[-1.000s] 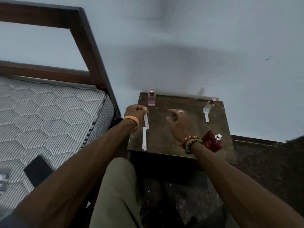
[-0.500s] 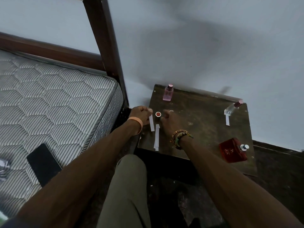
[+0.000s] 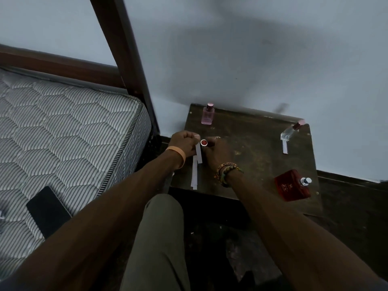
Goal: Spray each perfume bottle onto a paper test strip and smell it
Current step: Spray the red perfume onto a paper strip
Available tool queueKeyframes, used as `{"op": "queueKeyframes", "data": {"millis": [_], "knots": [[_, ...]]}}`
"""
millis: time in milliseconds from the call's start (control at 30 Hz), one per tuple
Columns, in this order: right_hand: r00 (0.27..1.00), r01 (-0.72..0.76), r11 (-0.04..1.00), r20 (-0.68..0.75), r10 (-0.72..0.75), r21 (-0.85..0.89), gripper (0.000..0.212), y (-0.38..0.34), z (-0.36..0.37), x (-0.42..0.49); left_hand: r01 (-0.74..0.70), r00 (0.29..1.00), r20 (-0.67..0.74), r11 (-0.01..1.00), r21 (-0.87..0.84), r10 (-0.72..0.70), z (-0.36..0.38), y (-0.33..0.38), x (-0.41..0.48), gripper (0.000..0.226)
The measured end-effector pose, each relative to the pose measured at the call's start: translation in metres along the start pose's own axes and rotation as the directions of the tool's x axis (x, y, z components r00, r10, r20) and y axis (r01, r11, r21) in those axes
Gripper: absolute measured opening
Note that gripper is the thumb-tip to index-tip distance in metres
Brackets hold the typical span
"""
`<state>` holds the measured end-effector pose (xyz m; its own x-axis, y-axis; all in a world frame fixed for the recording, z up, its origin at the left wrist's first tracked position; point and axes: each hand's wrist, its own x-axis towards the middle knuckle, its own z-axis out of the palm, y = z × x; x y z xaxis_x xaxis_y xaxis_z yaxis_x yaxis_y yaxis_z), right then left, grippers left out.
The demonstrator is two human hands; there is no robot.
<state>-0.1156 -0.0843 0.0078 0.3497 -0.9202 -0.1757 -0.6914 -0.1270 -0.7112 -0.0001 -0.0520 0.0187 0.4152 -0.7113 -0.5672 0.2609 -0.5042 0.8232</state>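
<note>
**A:** hand state?

**B:** left hand (image 3: 184, 143) curled, thumb and fingers pinching the top end of a white paper test strip (image 3: 198, 153). The strip hangs down over the dark scuffed wooden table (image 3: 256, 164). right hand (image 3: 217, 151) curled round a small round red-topped item with a silver rim (image 3: 204, 142). Its body is hidden in the palm, so cap or mini bottle, cannot tell

**A:** why so close together?

**B:** my read: the red top sits just beside the strip's upper end, so a spray would land on paper, not the table. Holding the strip by one end keeps the fingers off the wet part

**A:** other bottles?

**B:** pink glass bottle with a pink cap (image 3: 207, 115) upright at the far left corner, no strip by it. clear glass bottle with a dark red cap (image 3: 290, 132) far right, looks tilted but may be lens distortion. A short white strip (image 3: 285, 147) touches its base, likely there to pair paper with scent. red square bottle (image 3: 291, 186) near the right edge, with its silver spray nozzle (image 3: 305, 181) bare. A long white strip (image 3: 194, 175) lies flat near left, just below the held one

**A:** progress?

**B:** mid-run, I'd guess

**A:** off-table?

**B:** grey striped quilted mattress (image 3: 63, 122) on the left with a black phone (image 3: 48, 211) on it, dark wooden bed post (image 3: 126, 59) between the mattress and the table
</note>
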Motion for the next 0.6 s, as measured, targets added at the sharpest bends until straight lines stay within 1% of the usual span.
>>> {"op": "queueKeyframes", "data": {"millis": [100, 200, 267, 300, 433, 600], "knots": [[0.998, -0.001, 0.999, -0.07, 0.004, 0.032, 0.026, 0.001, -0.03, -0.011, -0.063, 0.996, 0.061, 0.997, 0.048, 0.06, 0.021, 0.012, -0.014, 0.005], [0.991, 0.009, 1.0, -0.132, -0.005, 0.028, 0.025, 0.01, -0.069, -0.024, -0.127, 0.981, 0.153, 0.992, 0.018, 0.123, 0.049, 0.025, -0.036, 0.008], [0.986, 0.008, 1.0, -0.165, -0.008, -0.002, 0.025, 0.022, -0.096, -0.032, -0.159, 0.967, 0.202, 0.987, 0.013, 0.153, 0.07, 0.033, -0.051, 0.005], [0.983, 0.005, 1.0, -0.182, -0.009, -0.019, 0.025, 0.028, -0.109, -0.036, -0.166, 0.961, 0.227, 0.986, 0.007, 0.161, 0.082, 0.037, -0.059, 0.004], [0.971, -0.012, 0.998, -0.24, -0.005, -0.066, 0.028, 0.048, -0.159, -0.056, -0.199, 0.935, 0.299, 0.98, -0.012, 0.193, 0.129, 0.047, -0.092, 0.011], [0.948, -0.041, 0.992, -0.318, 0.002, -0.116, 0.027, 0.068, -0.204, -0.084, -0.227, 0.895, 0.393, 0.974, -0.01, 0.213, 0.169, 0.051, -0.127, 0.009]]}}
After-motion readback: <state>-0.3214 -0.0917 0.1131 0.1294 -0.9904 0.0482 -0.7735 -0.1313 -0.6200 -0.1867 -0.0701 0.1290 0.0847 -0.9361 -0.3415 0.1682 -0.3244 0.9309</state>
